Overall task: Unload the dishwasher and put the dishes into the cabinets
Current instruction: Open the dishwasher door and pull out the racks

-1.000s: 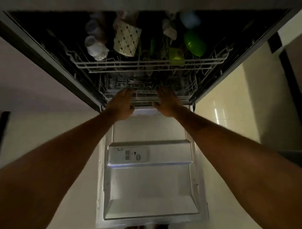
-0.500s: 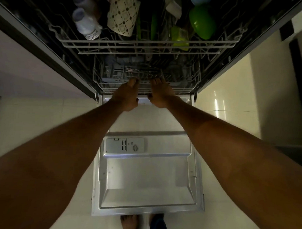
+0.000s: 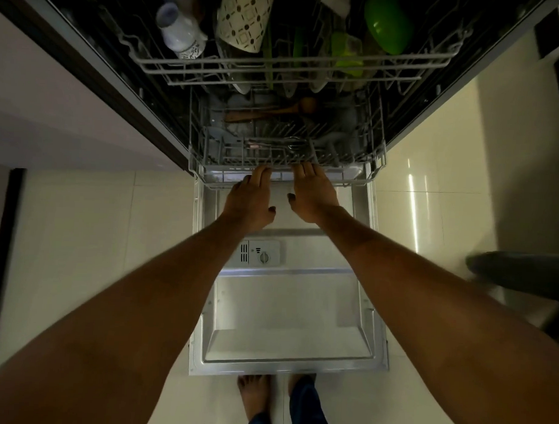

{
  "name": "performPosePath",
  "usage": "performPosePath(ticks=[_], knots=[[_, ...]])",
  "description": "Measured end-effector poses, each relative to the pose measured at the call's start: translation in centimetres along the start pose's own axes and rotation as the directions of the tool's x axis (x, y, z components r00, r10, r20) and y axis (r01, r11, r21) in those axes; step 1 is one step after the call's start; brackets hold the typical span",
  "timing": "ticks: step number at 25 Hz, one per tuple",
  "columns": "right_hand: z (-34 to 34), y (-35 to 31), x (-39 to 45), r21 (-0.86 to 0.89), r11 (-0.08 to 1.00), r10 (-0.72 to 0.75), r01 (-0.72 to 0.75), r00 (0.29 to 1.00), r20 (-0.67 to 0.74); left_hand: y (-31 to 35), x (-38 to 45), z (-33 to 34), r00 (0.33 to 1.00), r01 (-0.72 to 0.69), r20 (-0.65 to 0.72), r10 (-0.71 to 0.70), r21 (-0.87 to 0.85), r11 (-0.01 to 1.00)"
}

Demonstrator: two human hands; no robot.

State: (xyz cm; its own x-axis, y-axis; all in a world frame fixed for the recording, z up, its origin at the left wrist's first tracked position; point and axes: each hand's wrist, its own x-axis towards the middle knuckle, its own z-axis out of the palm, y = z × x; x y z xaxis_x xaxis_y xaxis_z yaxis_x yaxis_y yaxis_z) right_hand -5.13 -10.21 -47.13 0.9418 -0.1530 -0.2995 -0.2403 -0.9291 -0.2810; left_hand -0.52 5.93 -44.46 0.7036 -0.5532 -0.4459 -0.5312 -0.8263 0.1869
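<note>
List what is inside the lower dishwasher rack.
The lower rack holds a wooden spoon and metal cutlery lying across its tines. Its rear part is covered by the upper rack and too dark to read.

The open door [image 3: 287, 323] lies flat before the dishwasher; the lower rack [image 3: 373, 158] sits behind it, a wooden spoon [image 3: 275, 111] lying in it; the upper rack [image 3: 286, 71] is above, holding bottles [image 3: 183, 34] at left, a patterned cup [image 3: 243, 20] in the middle, a bowl [image 3: 387, 23] at right; both hands, left hand [image 3: 250, 201] beside right hand [image 3: 313, 194], touch the lower rack's front edge.
</note>
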Motion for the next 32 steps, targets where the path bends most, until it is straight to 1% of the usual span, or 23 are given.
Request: performPosePath(ticks=[2, 8, 12, 16, 18, 20, 25, 28, 32], knots=[[0.9, -0.4, -2.0, 0.005, 1.000, -0.010, 0.010, 1.000, -0.007, -0.3, -1.8, 1.0, 1.000, 0.000, -0.002, 0.000, -0.020, 1.000], [3.8, -1.4, -10.4, 0.085, 0.996, 0.000, 0.001, 1.000, -0.016, 0.0, -7.7, 5.1, 1.000, -0.030, 0.008, 0.030, 0.008, 1.000], [6.0, -1.7, -15.7, 0.151, 0.988, 0.025, -0.026, 1.000, 0.007, 1.2, -12.2, 8.3, 1.000, -0.002, 0.016, 0.005, -0.130, 0.992], [8.1, -2.2, -20.0, 0.206, 0.973, 0.101, -0.108, 0.994, 0.044, 1.8, -16.0, 10.4, 1.000, 0.000, -0.012, -0.003, -0.222, 0.975], [9.0, -2.6, -22.0, 0.208, 0.970, 0.118, -0.129, 0.991, 0.063, 2.2, -17.6, 11.3, 1.000, 0.025, 0.023, -0.019, -0.273, 0.962], [9.8, -3.0, -24.1, 0.230, 0.961, 0.134, -0.151, 0.987, 0.085, 2.6, -19.0, 12.2, 0.995, 0.046, 0.094, -0.019, -0.289, 0.956], [11.2, -3.5, -28.7, 0.226, 0.951, 0.163, -0.213, 0.961, 0.222, 3.3, -22.5, 14.0, 0.968, 0.051, 0.253, 0.011, -0.236, 0.971], [12.0, -3.2, -30.2, 0.252, 0.938, 0.158, -0.237, 0.942, 0.296, 3.5, -23.9, 14.6, 0.961, 0.024, 0.274, 0.039, -0.223, 0.975], [12.3, -2.9, -31.0, 0.225, 0.947, 0.139, -0.231, 0.922, 0.360, 3.3, -24.8, 15.2, 0.951, 0.009, 0.297, 0.079, -0.284, 0.959]])
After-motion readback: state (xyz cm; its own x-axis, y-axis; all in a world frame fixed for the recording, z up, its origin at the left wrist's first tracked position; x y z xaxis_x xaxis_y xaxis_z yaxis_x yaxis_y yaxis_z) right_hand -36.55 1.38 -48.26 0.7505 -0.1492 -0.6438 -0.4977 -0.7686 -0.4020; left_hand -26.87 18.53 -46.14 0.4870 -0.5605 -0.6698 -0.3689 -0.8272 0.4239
